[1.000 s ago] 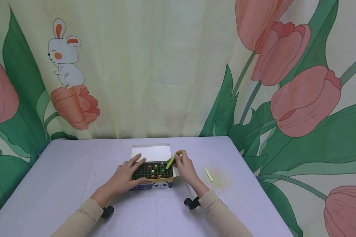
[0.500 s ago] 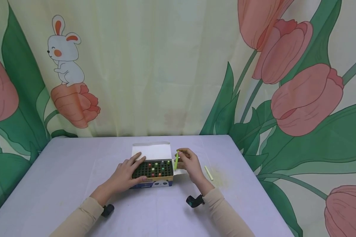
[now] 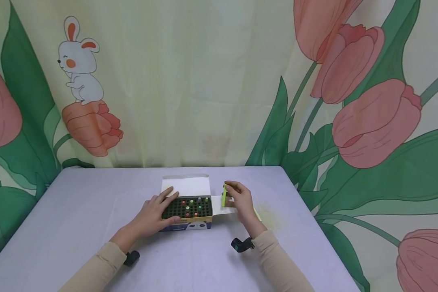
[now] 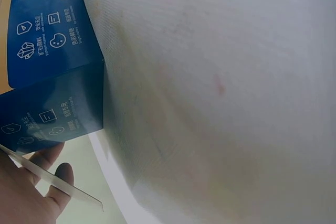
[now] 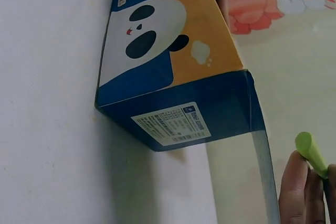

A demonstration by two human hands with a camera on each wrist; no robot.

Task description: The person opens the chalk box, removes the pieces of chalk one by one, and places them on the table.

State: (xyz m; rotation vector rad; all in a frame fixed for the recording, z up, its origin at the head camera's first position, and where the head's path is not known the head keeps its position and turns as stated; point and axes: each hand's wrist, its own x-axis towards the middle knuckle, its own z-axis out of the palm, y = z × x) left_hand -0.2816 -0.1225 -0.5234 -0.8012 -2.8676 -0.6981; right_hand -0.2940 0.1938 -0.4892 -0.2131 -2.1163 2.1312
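My right hand (image 3: 242,202) pinches a bright green chalk stick (image 3: 224,196) upright between thumb and fingertips, right of the chalk box over its open side flap. In the right wrist view, one end of this chalk (image 5: 310,150) sticks out past the fingertips. My left hand (image 3: 154,215) rests on the left end of the box (image 3: 198,226), thumb at the front edge and fingers spread toward the back. Several coloured chalks stand in the black holed insert (image 3: 173,208); many holes hold nothing. The box is blue and yellow with a panda face.
The white lid (image 3: 186,185) stands open behind the insert, and a white side flap (image 3: 220,205) sticks out right. A pale yellow-green chalk (image 3: 257,215) lies partly behind the right wrist, near yellowish dust on the white tablecloth (image 3: 189,263). A printed curtain (image 3: 204,81) hangs behind.
My right hand has carried the green chalk from over the insert's right end out to the right, turning it from slanted to upright. The left hand has stayed on the box.
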